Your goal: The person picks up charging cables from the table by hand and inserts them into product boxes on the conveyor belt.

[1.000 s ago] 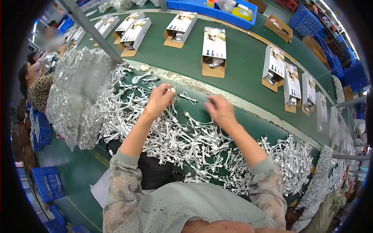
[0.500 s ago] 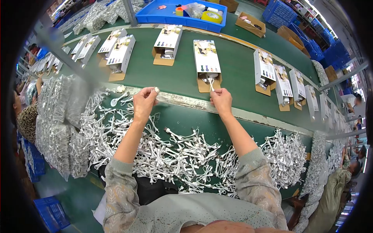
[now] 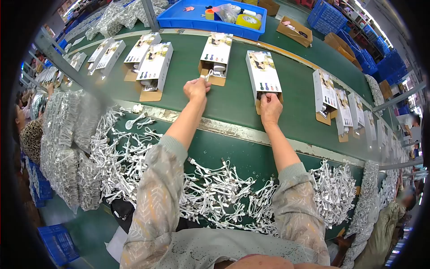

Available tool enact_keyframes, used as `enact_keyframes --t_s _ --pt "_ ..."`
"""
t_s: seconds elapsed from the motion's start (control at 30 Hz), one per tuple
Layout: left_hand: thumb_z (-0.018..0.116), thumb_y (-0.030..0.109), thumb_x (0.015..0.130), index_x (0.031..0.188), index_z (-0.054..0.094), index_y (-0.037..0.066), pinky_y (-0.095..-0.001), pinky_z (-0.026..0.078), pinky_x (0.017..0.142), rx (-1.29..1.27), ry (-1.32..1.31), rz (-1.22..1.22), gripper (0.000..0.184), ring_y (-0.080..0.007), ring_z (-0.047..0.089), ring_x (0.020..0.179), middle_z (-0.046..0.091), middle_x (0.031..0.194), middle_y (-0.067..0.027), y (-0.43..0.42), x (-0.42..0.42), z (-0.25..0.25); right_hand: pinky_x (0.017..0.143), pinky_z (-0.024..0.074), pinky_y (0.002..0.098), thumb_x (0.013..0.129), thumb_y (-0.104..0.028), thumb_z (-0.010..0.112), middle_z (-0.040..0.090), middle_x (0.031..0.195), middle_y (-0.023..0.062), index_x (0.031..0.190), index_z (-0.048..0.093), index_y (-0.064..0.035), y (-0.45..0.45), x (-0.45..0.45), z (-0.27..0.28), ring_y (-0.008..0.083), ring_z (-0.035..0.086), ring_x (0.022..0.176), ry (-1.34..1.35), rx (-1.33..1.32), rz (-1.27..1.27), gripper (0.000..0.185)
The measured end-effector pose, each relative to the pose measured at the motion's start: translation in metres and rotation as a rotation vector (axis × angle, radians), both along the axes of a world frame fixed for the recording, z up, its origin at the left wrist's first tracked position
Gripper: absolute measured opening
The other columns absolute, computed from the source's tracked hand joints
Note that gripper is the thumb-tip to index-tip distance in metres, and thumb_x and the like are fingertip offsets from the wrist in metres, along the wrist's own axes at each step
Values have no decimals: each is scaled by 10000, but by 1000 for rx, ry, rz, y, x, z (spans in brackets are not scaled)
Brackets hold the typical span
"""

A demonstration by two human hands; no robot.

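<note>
My left hand pinches a short white cable, whose loop reaches up to the open lower end of a white printed box. My right hand is closed, with its fingertips at the open end of another printed box. Whatever those fingers hold is hidden by the hand and the box flap. Both boxes lie on the green conveyor belt, their brown flaps toward me. Below my forearms, a loose pile of white cables covers part of the green worktop.
More open boxes lie on the belt to the left and right. A worn metal rail separates worktop and belt. Bagged cables hang at left. Behind the belt stands a blue tray with tape rolls. Other people sit along both sides.
My left hand has moved right and forward, bringing a cable to a box. My right hand has pushed up against its box opening, and the cable there is now hidden. The boxes have shifted right.
</note>
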State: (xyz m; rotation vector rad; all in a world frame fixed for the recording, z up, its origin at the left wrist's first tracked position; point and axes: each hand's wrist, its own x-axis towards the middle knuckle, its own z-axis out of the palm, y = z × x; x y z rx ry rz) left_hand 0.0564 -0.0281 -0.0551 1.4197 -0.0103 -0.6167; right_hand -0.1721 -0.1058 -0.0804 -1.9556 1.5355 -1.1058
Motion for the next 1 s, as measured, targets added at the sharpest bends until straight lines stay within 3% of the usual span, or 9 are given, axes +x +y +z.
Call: enact_keyframes --t_s 0.1,0.17,0.33,0.43,0.57,0.7,0.73,0.87,1.0 --pt "640 27 811 946 566 -69 -268 543 629 -102 -9 -123 181 -170 655 842 631 903 -122 -34 -2 -18 703 494 442 823 -226 631 665 800 174 826 631 -6 -11 -11 -2 365 634 764 272 -55 48 220" --pt "605 0 794 1075 596 -57 -296 524 738 35 -250 -436 286 -161 619 952 636 975 -95 -29 -5 -15 708 479 458 846 -199 604 637 888 181 956 588 -14 1 -26 1 362 614 843 249 -205 91 216" --pt "574 9 752 1200 579 13 -331 473 908 295 -747 -1174 449 -248 608 1018 641 1086 -131 67 -43 30 818 484 433 787 0 564 622 975 166 1077 590 -51 88 -60 70 344 601 914 181 94 858 295" --pt "604 25 732 1214 554 14 -369 416 1006 311 -942 -1512 485 -315 541 1139 568 1226 -167 141 -71 67 958 447 397 760 44 573 532 1246 153 1181 573 -89 143 -65 83 341 519 1132 253 86 1215 441" --pt "667 91 728 1165 578 53 -408 421 975 542 -1063 -1571 448 -310 476 1178 524 1241 -130 210 -88 86 809 499 399 757 -45 627 582 1078 114 1099 594 -68 161 -73 73 288 561 1007 429 -28 1213 345" --pt "679 99 716 971 644 33 -421 485 795 742 -1085 -1435 266 -320 589 889 605 901 -86 235 -79 74 741 497 383 787 -115 637 617 872 82 909 642 -76 147 -90 85 281 597 865 447 121 1055 128" --pt "685 107 759 918 655 6 -358 512 701 690 -1184 -1344 191 -242 621 718 628 769 -49 236 -74 71 728 496 381 790 -122 637 623 852 84 881 652 -76 143 -95 89 287 602 833 438 181 1014 103" --pt "677 159 844 928 663 -46 -243 485 654 354 -241 -1065 222 -77 570 669 664 763 -45 231 -62 85 576 455 261 831 -208 669 612 698 23 832 667 -42 136 -101 106 132 558 614 105 843 795 166" --pt "692 184 845 876 652 -30 -224 454 599 334 -182 -966 219 -61 551 662 644 744 -16 223 -57 79 543 430 194 850 -261 682 578 682 -25 792 637 -66 130 -88 107 53 526 592 -307 1218 684 209"
